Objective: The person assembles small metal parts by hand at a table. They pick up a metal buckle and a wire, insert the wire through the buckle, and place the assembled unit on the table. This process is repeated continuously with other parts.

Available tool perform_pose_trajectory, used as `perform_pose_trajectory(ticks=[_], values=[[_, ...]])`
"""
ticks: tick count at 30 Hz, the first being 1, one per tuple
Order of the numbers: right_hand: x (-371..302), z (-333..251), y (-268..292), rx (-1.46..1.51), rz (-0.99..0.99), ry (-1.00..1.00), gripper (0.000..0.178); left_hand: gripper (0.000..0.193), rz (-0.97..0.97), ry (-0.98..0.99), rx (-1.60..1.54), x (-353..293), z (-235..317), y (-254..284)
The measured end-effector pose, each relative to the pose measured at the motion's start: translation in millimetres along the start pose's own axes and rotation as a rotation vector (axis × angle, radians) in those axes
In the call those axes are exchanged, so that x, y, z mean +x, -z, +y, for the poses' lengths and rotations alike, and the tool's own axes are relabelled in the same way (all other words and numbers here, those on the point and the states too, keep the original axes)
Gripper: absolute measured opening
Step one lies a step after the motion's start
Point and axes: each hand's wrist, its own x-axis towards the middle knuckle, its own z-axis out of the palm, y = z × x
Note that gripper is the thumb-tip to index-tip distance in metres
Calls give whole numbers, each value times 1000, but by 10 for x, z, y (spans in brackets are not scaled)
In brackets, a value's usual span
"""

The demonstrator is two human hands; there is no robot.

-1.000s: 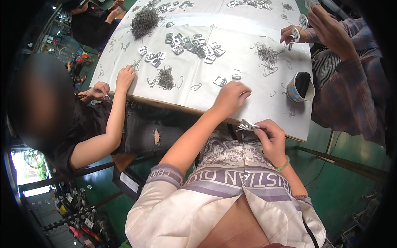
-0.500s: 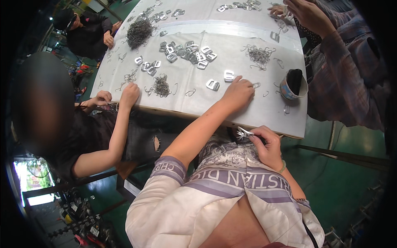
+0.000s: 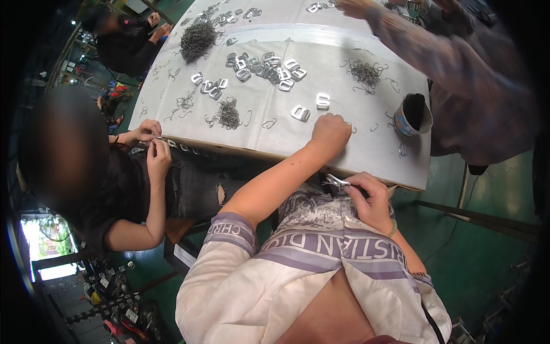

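Observation:
My left hand rests at the near side of the table with its fingers curled in. A small bent wire hook shows at its fingertips, partly hidden by them. Just beyond lie two silver slotted buckles, one flat buckle and a second buckle to its left. Below the table edge, over my lap, my right hand pinches a silver metal buckle between thumb and fingers. Thin prongs or wire stick out at its left end; the details are too small to tell.
Buckles lie heaped mid-table. Wire hooks form a small pile, a right-hand pile and a dense far-left mound. A round tub stands at right. Co-workers sit left, far left and right; the right one's arm reaches across.
My left hand has drawn slightly nearer with the wire hook, its fingers more curled. My right hand stays put. The right co-worker's arm now stretches over the table; the left co-worker's hands came together.

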Motion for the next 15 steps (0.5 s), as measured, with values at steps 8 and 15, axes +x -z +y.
perform_pose_trajectory(ticks=[8,15], values=[[-4,3,-32,12,52,-26,9,11,156,134,-600,-117,-291,130],[35,68,-120,102,122,-117,6,7,63,188,-1567,-843,-78,774]])
